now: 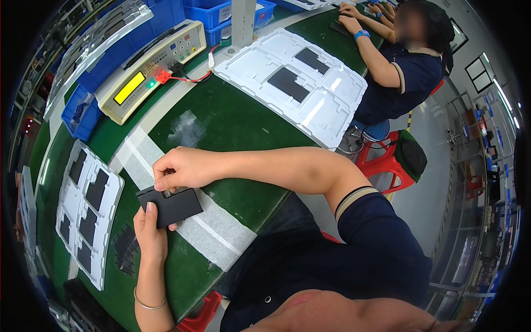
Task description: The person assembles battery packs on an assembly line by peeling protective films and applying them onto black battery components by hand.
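Observation:
My left hand (150, 235) grips a flat black rectangular block (181, 210) from its near left side, the thumb lying over its top face. The block has a notch in its far edge and is held above a pale cloth strip on the green bench. My right hand (187, 167) reaches across from the right, fingers pinched together at that notch. Something small and pale shows under the fingertips, too covered to make out. Beside my left wrist lies a bundle of short black strips (126, 249).
On the left stands a white moulded tray (112, 202) with several black pieces. A larger white tray (249, 66) at the far right holds two. Beyond my hands sits a cream bench meter (119, 108) with a red-clipped cable (191, 81). A co-worker (417, 83) sits at the far right.

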`<state>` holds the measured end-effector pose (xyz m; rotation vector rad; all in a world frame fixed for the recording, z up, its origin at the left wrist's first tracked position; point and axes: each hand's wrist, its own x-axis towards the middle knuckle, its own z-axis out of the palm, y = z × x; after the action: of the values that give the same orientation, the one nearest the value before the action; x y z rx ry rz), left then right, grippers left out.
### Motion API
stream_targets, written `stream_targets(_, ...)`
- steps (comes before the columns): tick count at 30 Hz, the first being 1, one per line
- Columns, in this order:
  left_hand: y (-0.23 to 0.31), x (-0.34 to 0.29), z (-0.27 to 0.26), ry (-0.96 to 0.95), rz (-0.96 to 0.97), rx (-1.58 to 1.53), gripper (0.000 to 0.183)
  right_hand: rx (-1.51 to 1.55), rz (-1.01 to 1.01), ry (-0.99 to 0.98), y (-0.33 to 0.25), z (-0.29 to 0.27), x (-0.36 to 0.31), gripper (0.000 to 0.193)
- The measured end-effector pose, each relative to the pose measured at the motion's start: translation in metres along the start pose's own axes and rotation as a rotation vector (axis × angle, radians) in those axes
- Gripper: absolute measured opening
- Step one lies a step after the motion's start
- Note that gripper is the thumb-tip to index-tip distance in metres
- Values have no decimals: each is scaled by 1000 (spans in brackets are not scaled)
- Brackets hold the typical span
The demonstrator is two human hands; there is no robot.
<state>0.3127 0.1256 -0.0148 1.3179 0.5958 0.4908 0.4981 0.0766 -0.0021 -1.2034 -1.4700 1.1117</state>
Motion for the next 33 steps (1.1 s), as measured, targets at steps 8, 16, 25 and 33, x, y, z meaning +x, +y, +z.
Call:
stream_targets(8,4,-1,-5,72,13,-92,34,49,-22,-15,-2,-11,3,17)
stream_targets(16,2,-6,-4,-133,-2,-102,38,245,-82,-219,-7,-3,-2,41)
stream_targets(25,-2,-7,-7,-257,-45,-175,39,352,-143,-328,-9,-5,-3,55)
stream_targets(33,-2,-6,-9,-306,-48,-212,40,362,-140,-309,-5,-3,1,59)
